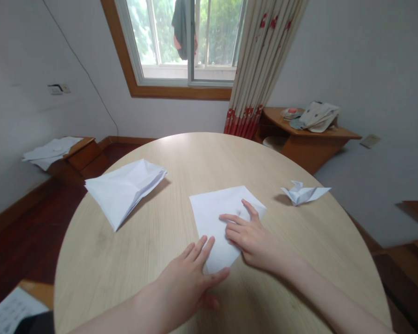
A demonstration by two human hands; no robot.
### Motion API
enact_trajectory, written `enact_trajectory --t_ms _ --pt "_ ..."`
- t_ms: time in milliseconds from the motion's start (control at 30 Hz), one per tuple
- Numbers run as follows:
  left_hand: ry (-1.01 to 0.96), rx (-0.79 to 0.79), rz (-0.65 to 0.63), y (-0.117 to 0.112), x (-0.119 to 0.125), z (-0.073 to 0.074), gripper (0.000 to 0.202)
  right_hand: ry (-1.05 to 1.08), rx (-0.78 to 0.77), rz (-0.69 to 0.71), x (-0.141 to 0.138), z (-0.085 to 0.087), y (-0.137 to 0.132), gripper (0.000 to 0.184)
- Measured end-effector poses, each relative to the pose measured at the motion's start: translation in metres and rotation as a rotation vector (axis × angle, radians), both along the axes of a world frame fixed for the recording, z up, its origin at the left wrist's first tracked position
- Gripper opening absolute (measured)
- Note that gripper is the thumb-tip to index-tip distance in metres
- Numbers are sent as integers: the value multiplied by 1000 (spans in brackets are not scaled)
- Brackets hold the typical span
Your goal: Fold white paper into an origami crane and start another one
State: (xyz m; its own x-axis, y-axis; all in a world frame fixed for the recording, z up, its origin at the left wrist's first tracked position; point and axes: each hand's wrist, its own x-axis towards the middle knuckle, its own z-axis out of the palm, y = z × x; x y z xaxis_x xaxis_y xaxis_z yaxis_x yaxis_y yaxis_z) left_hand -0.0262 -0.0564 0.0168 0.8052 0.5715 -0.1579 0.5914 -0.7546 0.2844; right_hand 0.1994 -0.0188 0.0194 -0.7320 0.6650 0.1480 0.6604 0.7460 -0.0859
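A folded sheet of white paper (212,213) lies flat on the round wooden table (230,157) in front of me. My left hand (191,273) rests at its near left corner, fingers spread, with the thumb along the near edge. Over the paper's right half is my right hand (249,232), its index finger and thumb stretched apart and the other fingers bent on the sheet. Neither hand grips the paper; both press or lie on it.
A stack of large folded paper (128,185) lies on the table's left side. A folded paper bird (301,192) stands at the right. Behind are a corner shelf (310,132) with a cloth bag (318,116), a curtain (261,60) and a small cabinet (85,155) at left.
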Motion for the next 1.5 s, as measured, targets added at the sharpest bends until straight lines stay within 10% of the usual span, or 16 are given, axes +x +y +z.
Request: enact_trajectory --t_ms 1500 --pt "86 299 -105 -18 18 16 28 -74 -57 12 -9 10 -1 28"
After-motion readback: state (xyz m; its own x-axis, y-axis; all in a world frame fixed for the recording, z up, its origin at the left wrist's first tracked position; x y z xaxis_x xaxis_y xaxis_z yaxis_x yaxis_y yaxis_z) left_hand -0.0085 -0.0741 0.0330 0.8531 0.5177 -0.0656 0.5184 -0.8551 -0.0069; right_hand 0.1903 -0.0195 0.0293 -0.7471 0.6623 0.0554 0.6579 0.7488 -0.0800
